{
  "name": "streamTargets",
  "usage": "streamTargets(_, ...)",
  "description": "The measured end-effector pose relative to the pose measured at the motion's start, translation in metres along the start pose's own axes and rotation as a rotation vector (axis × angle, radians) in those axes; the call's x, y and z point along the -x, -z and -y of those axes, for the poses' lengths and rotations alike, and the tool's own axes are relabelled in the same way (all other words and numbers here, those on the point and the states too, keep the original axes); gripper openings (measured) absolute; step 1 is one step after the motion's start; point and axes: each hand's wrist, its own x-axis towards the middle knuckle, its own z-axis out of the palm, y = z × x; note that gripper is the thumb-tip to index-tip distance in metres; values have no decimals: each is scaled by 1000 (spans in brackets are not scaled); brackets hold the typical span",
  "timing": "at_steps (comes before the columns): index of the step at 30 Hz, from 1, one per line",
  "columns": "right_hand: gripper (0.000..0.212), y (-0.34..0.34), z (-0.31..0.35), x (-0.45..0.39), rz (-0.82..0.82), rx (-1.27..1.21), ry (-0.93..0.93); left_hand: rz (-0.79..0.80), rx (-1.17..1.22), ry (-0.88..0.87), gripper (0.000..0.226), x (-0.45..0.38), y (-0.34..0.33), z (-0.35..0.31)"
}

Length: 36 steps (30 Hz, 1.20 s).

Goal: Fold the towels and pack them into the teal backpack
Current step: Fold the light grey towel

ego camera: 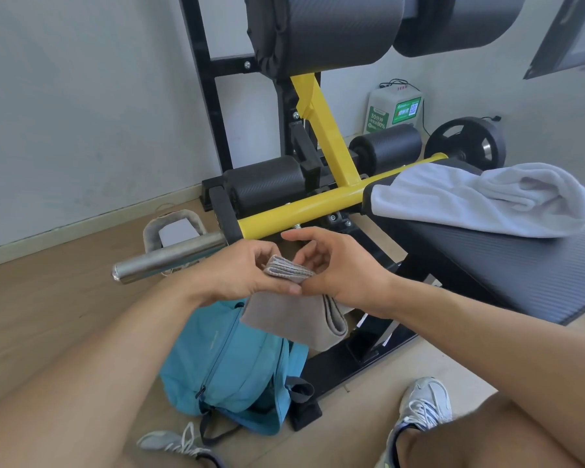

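Both hands pinch the grey towel (298, 319): left hand (247, 268) and right hand (338, 265) hide its top; it covers part of the backpack (230, 373)

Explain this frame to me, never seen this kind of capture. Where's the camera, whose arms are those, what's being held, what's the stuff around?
There is no robot here. It is one picture from a wide-angle camera worn on a person's head, looking forward and down, so the bare arms and knees at the edges are the wearer's own.

The left hand and the right hand meet in the middle and together hold a folded grey towel; the fingers of both pinch its stacked top edge while the rest hangs down.

Directly below it on the wooden floor sits the teal backpack, the place the towels go. Whether its zip is open I cannot tell.

A second, white towel lies loosely bunched on the black padded bench at the right, not yet packed. The yellow frame and black rollers are gym equipment.
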Motion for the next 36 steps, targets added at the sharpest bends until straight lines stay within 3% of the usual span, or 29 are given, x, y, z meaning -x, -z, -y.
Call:
streamTargets(7, 53, 13, -10, 0, 258, 371, -72, 26, 216, -69, 39, -2, 7, 6)
streamTargets(13, 36, 22, -12, 1, 206, 410, -109, 40, 273, -77, 43, -1, 9, 11)
streamTargets(22, 46, 29, -8, 0, 155, 465, -94, 77, 297, -54, 48, -6, 9, 12)
streamTargets(26, 40, 35, -4, 3, 156, 307, -113, 32, 424, -9, 31, -4, 8, 9)
streamTargets(29, 37, 43, -2, 5, 115, 61, -140, 76, 436, 52, 47, 2, 9, 6)
streamTargets(34, 36, 51, -16, 6, 72, -189, -234, 93, 451, 142, 32, 4, 6, 8)
streamTargets(36, 37, 52, -23, 3, 59, -356, -288, 78, 511, 143, 37, 2, 6, 7)
